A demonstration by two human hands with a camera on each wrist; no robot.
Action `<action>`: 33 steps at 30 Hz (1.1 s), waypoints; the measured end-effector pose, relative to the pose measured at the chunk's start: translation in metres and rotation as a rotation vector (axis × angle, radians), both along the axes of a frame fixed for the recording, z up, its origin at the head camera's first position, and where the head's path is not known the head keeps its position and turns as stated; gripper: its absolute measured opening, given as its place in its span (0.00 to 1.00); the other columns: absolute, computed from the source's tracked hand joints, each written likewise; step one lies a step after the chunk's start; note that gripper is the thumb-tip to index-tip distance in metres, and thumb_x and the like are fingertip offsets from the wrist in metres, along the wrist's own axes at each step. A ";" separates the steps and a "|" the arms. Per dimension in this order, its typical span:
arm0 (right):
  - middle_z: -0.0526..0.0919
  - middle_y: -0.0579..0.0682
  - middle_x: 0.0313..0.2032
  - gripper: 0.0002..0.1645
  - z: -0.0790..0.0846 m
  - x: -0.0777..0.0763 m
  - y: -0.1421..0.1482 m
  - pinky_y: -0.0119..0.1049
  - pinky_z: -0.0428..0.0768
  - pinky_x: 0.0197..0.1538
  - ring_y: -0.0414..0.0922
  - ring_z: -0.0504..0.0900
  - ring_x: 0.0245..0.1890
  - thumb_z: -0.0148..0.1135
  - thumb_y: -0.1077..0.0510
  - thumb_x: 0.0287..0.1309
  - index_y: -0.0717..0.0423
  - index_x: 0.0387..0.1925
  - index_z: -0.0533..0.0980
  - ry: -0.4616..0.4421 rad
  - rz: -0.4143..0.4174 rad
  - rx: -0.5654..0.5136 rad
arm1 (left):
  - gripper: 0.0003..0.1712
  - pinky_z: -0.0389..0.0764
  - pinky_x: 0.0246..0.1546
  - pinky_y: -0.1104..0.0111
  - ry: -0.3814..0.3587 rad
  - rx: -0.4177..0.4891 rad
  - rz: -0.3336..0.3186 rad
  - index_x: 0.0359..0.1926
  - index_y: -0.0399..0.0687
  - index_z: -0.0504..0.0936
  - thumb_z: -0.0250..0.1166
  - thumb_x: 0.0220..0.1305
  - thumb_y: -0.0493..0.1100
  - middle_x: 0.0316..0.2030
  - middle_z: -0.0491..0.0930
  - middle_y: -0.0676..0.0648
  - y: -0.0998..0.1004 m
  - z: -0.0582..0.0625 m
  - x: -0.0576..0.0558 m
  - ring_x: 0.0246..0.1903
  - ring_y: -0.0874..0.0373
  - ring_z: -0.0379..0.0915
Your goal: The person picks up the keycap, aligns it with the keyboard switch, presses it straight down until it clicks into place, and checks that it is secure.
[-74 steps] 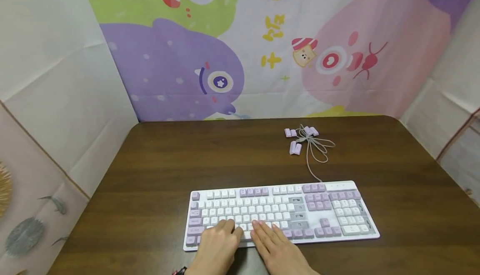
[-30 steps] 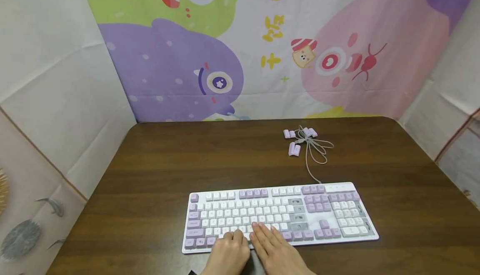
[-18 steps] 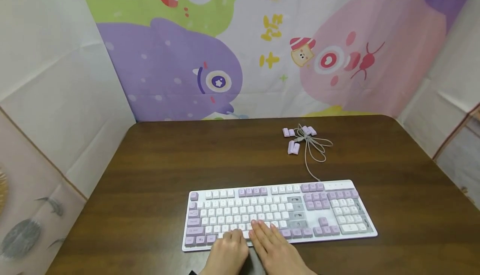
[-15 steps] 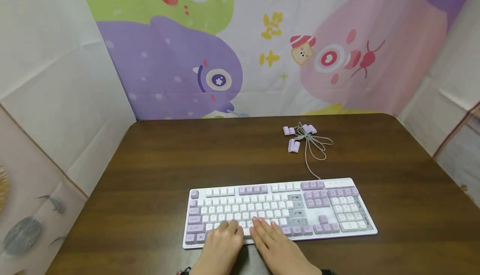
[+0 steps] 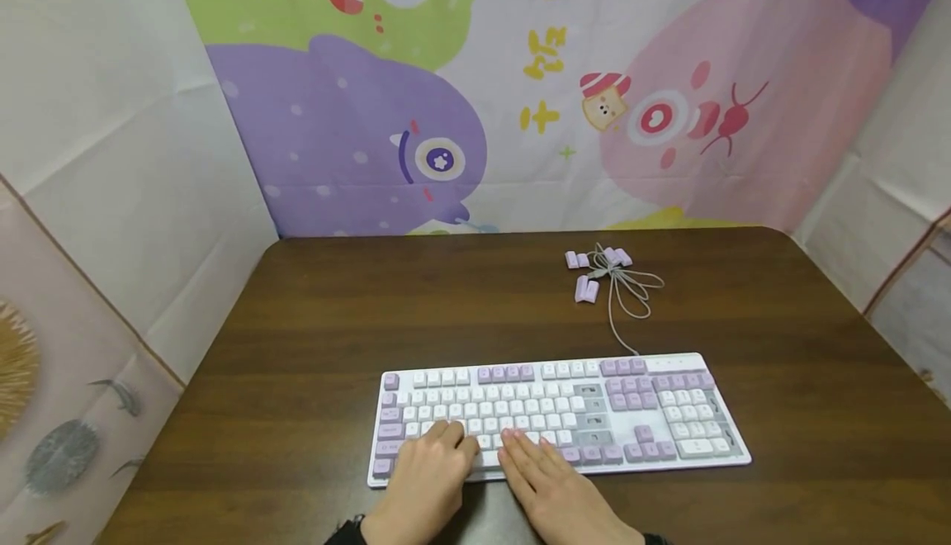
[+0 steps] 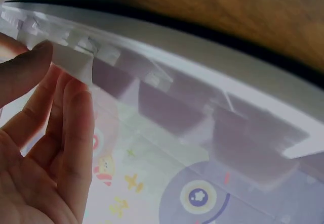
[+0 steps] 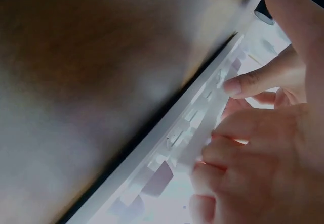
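Note:
A white and lilac keyboard lies near the front of the brown table. My left hand is at its front edge, thumb against the near side of the long white space bar and fingertips on its far side, pinching its left end. To the right, my right hand lies with straight fingers side by side over the lower keys and the space bar's right part. In the right wrist view, the space bar runs between both hands. My fingers hide some of the bottom-row keys.
Several loose lilac keycaps lie behind the keyboard, beside its bundled grey cable. Grey key slots without caps show right of the letter keys and on the number pad. A printed cartoon cloth hangs behind the table.
My left hand was bunched close beside the right hand; it has moved left and forward, and its thumb and fingers are spread further across the space bar. The right hand stays in place.

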State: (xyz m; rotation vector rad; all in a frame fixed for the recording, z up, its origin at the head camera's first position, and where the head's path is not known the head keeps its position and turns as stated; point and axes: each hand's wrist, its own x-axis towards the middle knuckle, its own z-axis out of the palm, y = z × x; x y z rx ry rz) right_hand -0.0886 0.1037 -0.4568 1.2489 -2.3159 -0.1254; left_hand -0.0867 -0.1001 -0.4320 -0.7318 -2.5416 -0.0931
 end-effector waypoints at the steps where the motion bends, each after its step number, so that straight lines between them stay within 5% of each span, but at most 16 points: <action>1: 0.77 0.54 0.55 0.45 0.000 -0.001 0.001 0.37 0.38 0.74 0.46 0.76 0.57 0.45 0.27 0.49 0.59 0.52 0.75 -0.003 0.000 -0.003 | 0.10 0.62 0.11 0.70 0.000 -0.002 0.002 0.19 0.49 0.77 0.66 0.30 0.32 0.18 0.72 0.53 0.000 0.000 0.000 0.20 0.59 0.70; 4: 0.77 0.54 0.56 0.48 0.002 -0.002 0.003 0.38 0.55 0.71 0.47 0.75 0.58 0.45 0.24 0.47 0.59 0.52 0.75 -0.018 0.000 0.009 | 0.10 0.61 0.10 0.70 -0.003 -0.010 0.002 0.18 0.50 0.77 0.66 0.31 0.32 0.18 0.72 0.53 0.000 0.001 -0.002 0.20 0.60 0.70; 7: 0.77 0.53 0.56 0.46 0.002 -0.002 0.004 0.38 0.72 0.56 0.47 0.76 0.57 0.46 0.26 0.48 0.59 0.52 0.75 -0.021 -0.005 0.024 | 0.10 0.61 0.10 0.70 -0.007 -0.022 -0.001 0.17 0.50 0.77 0.67 0.29 0.32 0.18 0.72 0.53 0.001 0.001 -0.003 0.20 0.60 0.69; 12: 0.78 0.54 0.55 0.45 0.000 -0.001 0.003 0.39 0.76 0.51 0.47 0.77 0.56 0.47 0.27 0.49 0.59 0.52 0.75 -0.034 -0.005 0.018 | 0.09 0.64 0.10 0.71 0.061 -0.098 0.033 0.15 0.49 0.78 0.71 0.30 0.36 0.16 0.72 0.53 0.009 0.000 0.002 0.16 0.62 0.68; 15: 0.78 0.53 0.55 0.43 -0.002 -0.001 0.001 0.38 0.76 0.51 0.47 0.77 0.55 0.48 0.28 0.49 0.59 0.52 0.75 -0.027 -0.010 0.006 | 0.04 0.64 0.08 0.72 0.161 -0.159 0.073 0.16 0.47 0.79 0.65 0.40 0.39 0.14 0.71 0.52 0.018 -0.005 0.008 0.13 0.62 0.66; 19: 0.79 0.52 0.54 0.45 -0.006 0.000 0.000 0.36 0.72 0.53 0.46 0.78 0.55 0.45 0.26 0.49 0.57 0.51 0.76 0.002 -0.023 0.001 | 0.25 0.68 0.07 0.75 0.304 -0.216 0.119 0.23 0.45 0.84 0.40 0.63 0.34 0.15 0.77 0.46 0.029 -0.017 0.017 0.13 0.59 0.72; 22: 0.78 0.52 0.55 0.50 -0.008 0.000 0.001 0.36 0.54 0.70 0.46 0.77 0.55 0.39 0.21 0.49 0.56 0.51 0.76 0.011 -0.027 0.003 | 0.40 0.71 0.07 0.72 0.365 -0.208 0.146 0.28 0.46 0.85 0.22 0.65 0.33 0.18 0.80 0.40 0.033 -0.026 0.020 0.15 0.54 0.76; 26: 0.79 0.53 0.54 0.51 -0.010 -0.002 0.001 0.39 0.21 0.69 0.46 0.78 0.54 0.38 0.20 0.49 0.57 0.50 0.77 0.026 -0.013 0.007 | 0.37 0.69 0.06 0.70 0.426 -0.156 0.158 0.26 0.45 0.84 0.24 0.65 0.32 0.17 0.77 0.38 0.036 -0.034 0.018 0.14 0.52 0.73; 33: 0.80 0.52 0.53 0.48 -0.015 -0.002 0.002 0.39 0.19 0.68 0.45 0.79 0.53 0.36 0.22 0.53 0.56 0.50 0.77 0.018 0.000 0.022 | 0.14 0.67 0.05 0.70 0.339 -0.144 0.159 0.27 0.44 0.84 0.51 0.47 0.41 0.16 0.73 0.42 0.037 -0.036 0.020 0.12 0.55 0.69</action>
